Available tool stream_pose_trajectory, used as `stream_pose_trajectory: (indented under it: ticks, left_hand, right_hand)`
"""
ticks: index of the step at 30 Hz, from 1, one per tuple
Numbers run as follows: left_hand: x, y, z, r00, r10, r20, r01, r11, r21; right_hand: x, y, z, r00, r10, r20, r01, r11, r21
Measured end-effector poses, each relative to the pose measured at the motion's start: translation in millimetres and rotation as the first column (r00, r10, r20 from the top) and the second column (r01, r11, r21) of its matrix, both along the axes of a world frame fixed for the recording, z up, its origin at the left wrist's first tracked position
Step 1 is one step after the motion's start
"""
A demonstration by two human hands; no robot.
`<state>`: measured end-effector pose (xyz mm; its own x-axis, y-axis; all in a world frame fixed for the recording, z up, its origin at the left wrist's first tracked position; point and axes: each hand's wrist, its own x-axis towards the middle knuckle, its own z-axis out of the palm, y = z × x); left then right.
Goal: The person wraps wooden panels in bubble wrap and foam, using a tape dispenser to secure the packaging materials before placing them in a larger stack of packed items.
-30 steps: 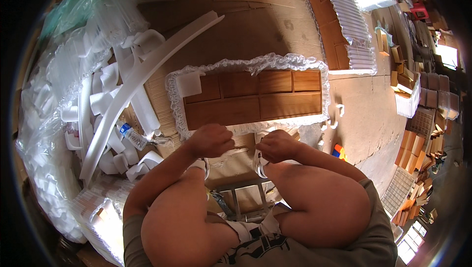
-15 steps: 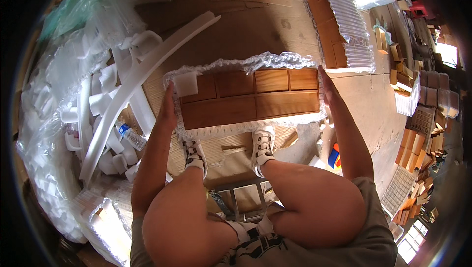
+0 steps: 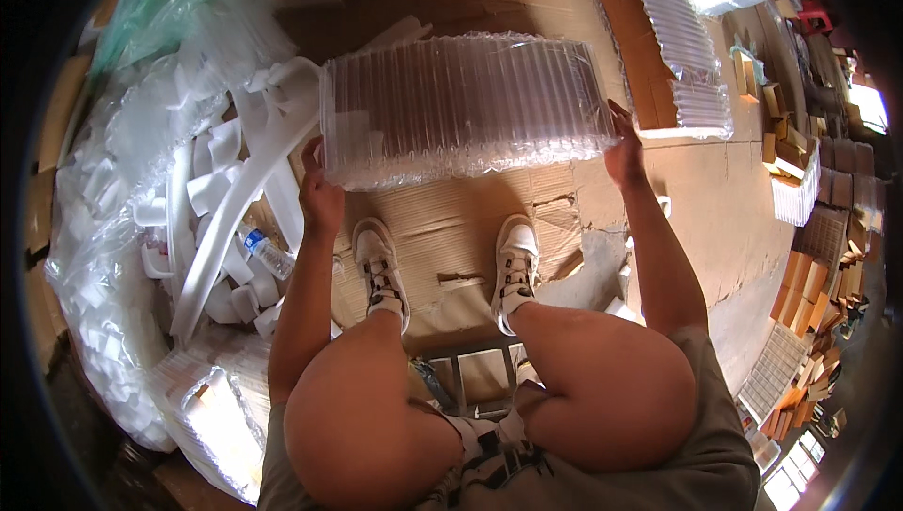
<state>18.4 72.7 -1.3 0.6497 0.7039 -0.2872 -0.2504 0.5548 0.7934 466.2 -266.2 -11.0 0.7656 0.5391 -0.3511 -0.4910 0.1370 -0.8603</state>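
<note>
Ahead of my feet, a wooden compartment box wrapped in clear air-column cushioning (image 3: 466, 107) is held up between my two hands. Its ribbed plastic side faces me, and the compartments are hidden behind it. My left hand (image 3: 323, 193) grips the lower left corner, fingers curled against the plastic. At the right end, my right hand (image 3: 624, 154) presses the lower corner, its fingertips along the edge. A pale foam block shows dimly through the plastic near the left end.
A heap of white foam pieces (image 3: 221, 201) in clear plastic lies at left, with a water bottle (image 3: 268, 252) among them. Another wrapped wooden box (image 3: 649, 50) stands at the far right. Flattened cardboard (image 3: 442, 229) covers the floor under my shoes. Wooden boxes (image 3: 795, 290) are stacked along the right.
The wrapped box has tipped from showing its wooden compartments to showing its ribbed plastic side, and it has moved farther from me. Both hands still hold its ends.
</note>
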Motion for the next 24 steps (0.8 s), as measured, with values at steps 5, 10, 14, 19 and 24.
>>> stream_pose_trajectory:
  ticks: [5, 10, 14, 19, 24]
  left_hand:
    - [-9, -19, -33, 0.995, 0.09, -0.051, -0.096, 0.988, -0.125]
    - [1, -13, -17, 0.996, 0.021, -0.088, -0.006, 0.987, 0.162]
    - [7, -25, 5, 0.987, 0.033, -0.16, 0.01, 0.965, 0.262]
    - [10, -22, 12, 0.936, 0.058, -0.347, 0.078, 0.928, 0.365]
    - [-1, -25, 6, 0.917, 0.095, -0.387, 0.141, 0.832, 0.536]
  right_hand:
    - [-8, -18, -20, 0.979, 0.124, 0.159, -0.117, 0.992, -0.054]
    - [-5, -14, -12, 0.977, 0.093, 0.192, -0.086, 0.995, -0.041]
    - [-3, -12, -8, 0.974, 0.078, 0.211, -0.071, 0.997, -0.039]
    - [-17, -25, 2, 0.974, 0.074, 0.214, -0.054, 0.994, -0.096]
    - [-24, -25, 10, 0.975, 0.079, 0.209, -0.073, 0.997, -0.033]
